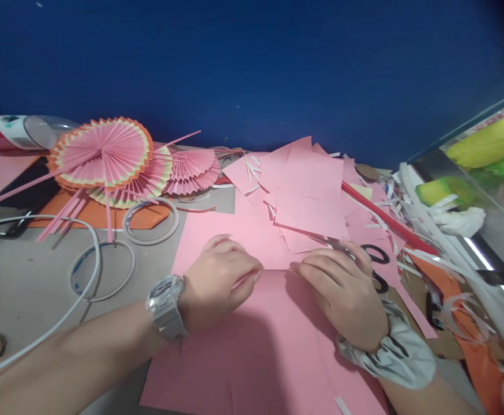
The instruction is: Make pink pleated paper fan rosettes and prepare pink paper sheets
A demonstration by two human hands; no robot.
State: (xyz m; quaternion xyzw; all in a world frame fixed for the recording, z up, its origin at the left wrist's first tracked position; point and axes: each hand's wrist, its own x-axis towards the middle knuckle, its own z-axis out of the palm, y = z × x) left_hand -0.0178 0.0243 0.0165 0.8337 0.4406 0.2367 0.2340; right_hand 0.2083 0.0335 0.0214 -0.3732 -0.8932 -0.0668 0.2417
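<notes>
A large sheet of pink paper [252, 357] lies in front of me, with a narrow raised edge running across between my fingertips. My left hand [224, 274], with a clear watch on its wrist, is closed in a pinch on the left part of that edge. On the right part, my right hand [342, 291] pinches the same edge, a pale scrunchie round its wrist. Scissors with black handles [375, 253] lie just beyond the right hand, partly covered by it. More pink paper pieces [312, 190] are heaped behind both hands.
Folded paper fans [102, 153] and a plastic bottle [14, 132] lie at the back left. Two tape rolls [150, 222] and a white cable [94, 248] are left of my hands. On the right are a red stick [390, 219], orange paper [472, 340] and paper scraps. A blue partition [252, 69] stands behind.
</notes>
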